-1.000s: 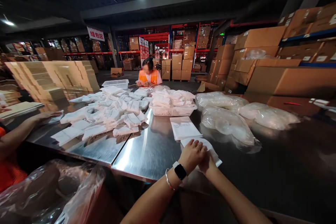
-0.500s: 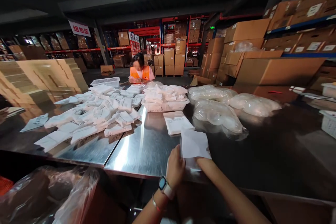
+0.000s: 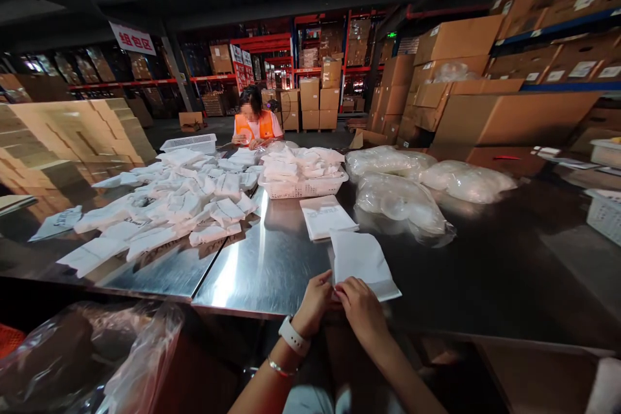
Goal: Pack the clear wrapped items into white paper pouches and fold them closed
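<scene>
A flat white bag lies on the steel table in front of me, its lower edge towards me. At the bag's near left corner my left hand is closed, thumb and fingers pinching. My right hand meets it there, fingers curled and closed over the same corner, partly covering it. Just beyond lies a small stack of folded white bags with grey print. Behind the stack stands a white basket heaped with filled white bags.
Many filled white bags are piled on the left of the table. Clear plastic bags of round items lie to the right. Across the table sits a person in an orange vest. A plastic-lined box stands below, left.
My right hand has come out from under the bag's top layer and moved left to its near corner, beside my left hand. The bag now lies flatter. The view has shifted slightly.
</scene>
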`<action>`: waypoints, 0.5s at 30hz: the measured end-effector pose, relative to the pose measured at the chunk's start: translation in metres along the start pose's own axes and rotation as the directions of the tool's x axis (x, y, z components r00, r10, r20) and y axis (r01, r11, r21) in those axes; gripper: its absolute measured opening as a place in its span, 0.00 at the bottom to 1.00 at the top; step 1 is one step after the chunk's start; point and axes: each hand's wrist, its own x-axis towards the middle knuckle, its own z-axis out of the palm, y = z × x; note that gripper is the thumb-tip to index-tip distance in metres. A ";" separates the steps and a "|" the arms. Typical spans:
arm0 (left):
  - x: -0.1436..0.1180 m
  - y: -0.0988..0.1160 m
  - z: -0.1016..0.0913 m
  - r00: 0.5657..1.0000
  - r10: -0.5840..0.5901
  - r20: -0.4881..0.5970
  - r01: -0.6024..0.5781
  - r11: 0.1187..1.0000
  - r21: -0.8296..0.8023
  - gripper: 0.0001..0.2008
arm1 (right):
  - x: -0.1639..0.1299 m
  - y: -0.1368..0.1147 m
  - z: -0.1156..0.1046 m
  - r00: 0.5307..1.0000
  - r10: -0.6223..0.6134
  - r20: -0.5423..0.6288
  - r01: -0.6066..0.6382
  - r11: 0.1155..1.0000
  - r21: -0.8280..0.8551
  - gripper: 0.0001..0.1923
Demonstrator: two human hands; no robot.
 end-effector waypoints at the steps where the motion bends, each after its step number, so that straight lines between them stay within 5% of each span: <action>1: 0.000 0.001 0.001 1.000 -0.005 0.000 0.005 1.000 0.013 0.29 | -0.001 0.002 0.002 1.000 0.016 0.003 -0.016 1.000 0.016 0.10; 12: 0.014 -0.005 0.007 0.995 0.098 -0.005 -0.098 0.995 0.004 0.44 | -0.012 0.008 0.002 0.984 -0.146 -0.106 0.133 0.984 -0.121 0.14; 15: 0.016 -0.014 0.012 0.985 0.161 -0.058 -0.161 0.987 0.003 0.47 | -0.016 0.013 0.002 0.981 -0.144 -0.130 0.143 0.990 -0.011 0.15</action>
